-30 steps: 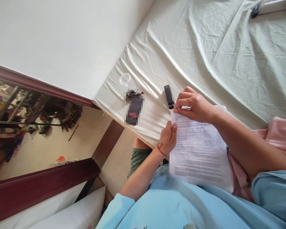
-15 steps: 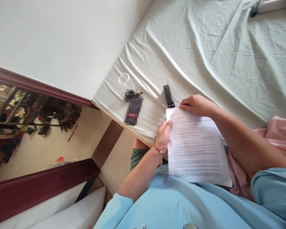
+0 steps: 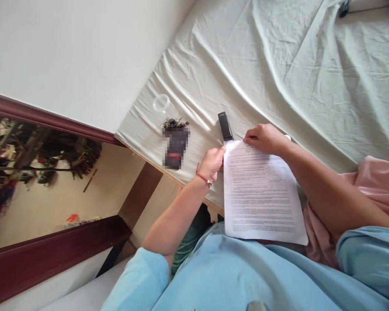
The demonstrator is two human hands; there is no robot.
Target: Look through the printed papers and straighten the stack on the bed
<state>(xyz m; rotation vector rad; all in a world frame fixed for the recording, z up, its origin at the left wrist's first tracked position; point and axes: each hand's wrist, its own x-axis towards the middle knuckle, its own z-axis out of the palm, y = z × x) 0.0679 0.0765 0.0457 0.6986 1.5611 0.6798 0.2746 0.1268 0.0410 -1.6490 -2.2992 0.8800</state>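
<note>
A printed sheet of paper (image 3: pixel 261 194), perhaps several together, rests across my lap and the bed's edge. My left hand (image 3: pixel 213 164), with a red string bracelet at its wrist, is closed on the paper's upper left edge. At the top edge, my right hand (image 3: pixel 262 137) pinches the paper with its fingers pressed together. A black stapler (image 3: pixel 225 126) lies on the sheet just beyond the paper's top left corner, its near end at the paper's edge. Both thumbs are only partly visible.
Left of the stapler lie a blurred-out dark packet (image 3: pixel 176 149), a bunch of keys (image 3: pixel 175 124) and a clear plastic cup (image 3: pixel 162 103). A pale green bedsheet (image 3: pixel 294 86) covers the surface. Pink cloth (image 3: pixel 372 181) lies at right; a dark red-framed mirror (image 3: pixel 58 242) stands left.
My left hand has slid up along the paper's left edge to near its top corner. My right hand stays at the top edge. The whole view has shifted slightly.
</note>
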